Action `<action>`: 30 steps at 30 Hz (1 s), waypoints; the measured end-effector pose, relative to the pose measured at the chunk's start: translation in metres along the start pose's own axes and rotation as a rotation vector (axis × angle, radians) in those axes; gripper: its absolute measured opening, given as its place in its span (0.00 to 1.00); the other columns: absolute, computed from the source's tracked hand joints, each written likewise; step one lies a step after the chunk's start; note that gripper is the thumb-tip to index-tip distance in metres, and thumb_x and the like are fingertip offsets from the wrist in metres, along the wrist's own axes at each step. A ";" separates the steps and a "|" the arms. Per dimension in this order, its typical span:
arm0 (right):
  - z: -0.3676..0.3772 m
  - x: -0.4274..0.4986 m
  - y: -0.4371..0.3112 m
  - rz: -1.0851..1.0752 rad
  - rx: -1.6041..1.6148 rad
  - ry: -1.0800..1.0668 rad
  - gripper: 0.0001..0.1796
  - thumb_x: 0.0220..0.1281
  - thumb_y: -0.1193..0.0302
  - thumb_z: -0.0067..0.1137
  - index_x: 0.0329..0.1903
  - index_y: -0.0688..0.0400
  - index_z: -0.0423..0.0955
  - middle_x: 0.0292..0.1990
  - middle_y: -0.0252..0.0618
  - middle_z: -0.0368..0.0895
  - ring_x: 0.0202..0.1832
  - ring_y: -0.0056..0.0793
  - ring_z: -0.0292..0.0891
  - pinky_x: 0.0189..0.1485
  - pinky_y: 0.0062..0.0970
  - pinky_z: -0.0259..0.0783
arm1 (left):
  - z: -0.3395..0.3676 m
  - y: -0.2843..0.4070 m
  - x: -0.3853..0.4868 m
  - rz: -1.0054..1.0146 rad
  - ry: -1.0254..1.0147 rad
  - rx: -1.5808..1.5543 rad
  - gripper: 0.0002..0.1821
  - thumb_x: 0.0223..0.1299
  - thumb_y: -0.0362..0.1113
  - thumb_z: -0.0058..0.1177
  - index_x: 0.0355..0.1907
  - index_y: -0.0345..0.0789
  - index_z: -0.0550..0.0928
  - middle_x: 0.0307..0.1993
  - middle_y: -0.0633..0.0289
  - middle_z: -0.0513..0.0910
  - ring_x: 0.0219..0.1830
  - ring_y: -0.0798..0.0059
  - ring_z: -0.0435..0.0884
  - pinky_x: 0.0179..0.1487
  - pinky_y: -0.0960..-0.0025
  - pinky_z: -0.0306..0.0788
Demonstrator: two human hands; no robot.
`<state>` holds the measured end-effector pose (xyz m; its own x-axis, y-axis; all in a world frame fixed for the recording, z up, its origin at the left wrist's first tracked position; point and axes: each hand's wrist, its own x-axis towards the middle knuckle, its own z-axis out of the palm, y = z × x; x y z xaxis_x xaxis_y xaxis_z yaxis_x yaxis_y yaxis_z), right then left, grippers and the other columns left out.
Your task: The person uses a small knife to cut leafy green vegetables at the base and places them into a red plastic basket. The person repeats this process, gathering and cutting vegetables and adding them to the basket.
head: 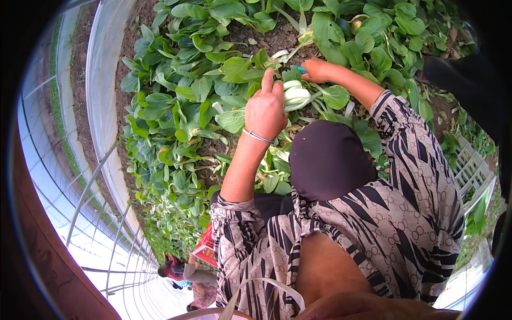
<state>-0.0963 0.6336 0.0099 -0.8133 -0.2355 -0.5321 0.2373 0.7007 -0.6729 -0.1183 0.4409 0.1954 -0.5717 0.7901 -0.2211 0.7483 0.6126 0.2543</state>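
My left hand (266, 106), with a thin bracelet at the wrist, is closed around bok choy (297, 96). The pale, thick stem bases stick out on its right side, and green leaves spread on its left. My index finger points away from me; the other fingertips are hidden. Just beyond and to the right, my right hand (318, 71) grips a tool by its blue handle (300, 69). Only a short piece of that handle shows, and the working end is hidden among leaves. Both hands are low over the bed of growing bok choy (188, 92).
Bare soil (276, 36) and yellowed leaves show between plants. My bent knee (330, 160) rises below my hands. A pale plastic crate (470, 164) stands at right, a red crate (207, 248) at lower left. Other people (196, 276) are farther down the row, beside the greenhouse's plastic wall (104, 80).
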 end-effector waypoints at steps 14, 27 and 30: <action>-0.020 0.034 -0.039 -0.101 0.022 0.181 0.18 0.57 0.60 0.55 0.35 0.64 0.72 0.26 0.49 0.77 0.33 0.47 0.76 0.38 0.42 0.71 | 0.083 -0.106 0.008 -0.441 -0.013 0.102 0.17 0.39 0.32 0.60 0.35 0.30 0.74 0.60 0.45 0.65 0.34 0.54 0.81 0.39 0.60 0.76; -0.024 0.082 -0.047 0.063 0.217 -0.155 0.16 0.58 0.61 0.54 0.34 0.64 0.71 0.18 0.40 0.76 0.14 0.28 0.72 0.20 0.29 0.71 | 0.091 -0.101 0.001 -0.565 0.085 0.031 0.19 0.38 0.31 0.62 0.37 0.30 0.74 0.62 0.38 0.59 0.35 0.52 0.82 0.39 0.61 0.76; -0.034 0.078 -0.040 0.025 0.260 -0.270 0.16 0.56 0.62 0.55 0.36 0.63 0.71 0.18 0.39 0.76 0.14 0.25 0.70 0.19 0.28 0.70 | 0.096 -0.102 0.003 -0.559 0.086 0.054 0.17 0.39 0.30 0.59 0.36 0.30 0.74 0.57 0.40 0.65 0.33 0.52 0.82 0.37 0.61 0.77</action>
<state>-0.1873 0.6101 0.0126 -0.6441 -0.4139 -0.6433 0.4109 0.5221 -0.7474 -0.1640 0.3793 0.0781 -0.9097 0.3457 -0.2301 0.3385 0.9382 0.0715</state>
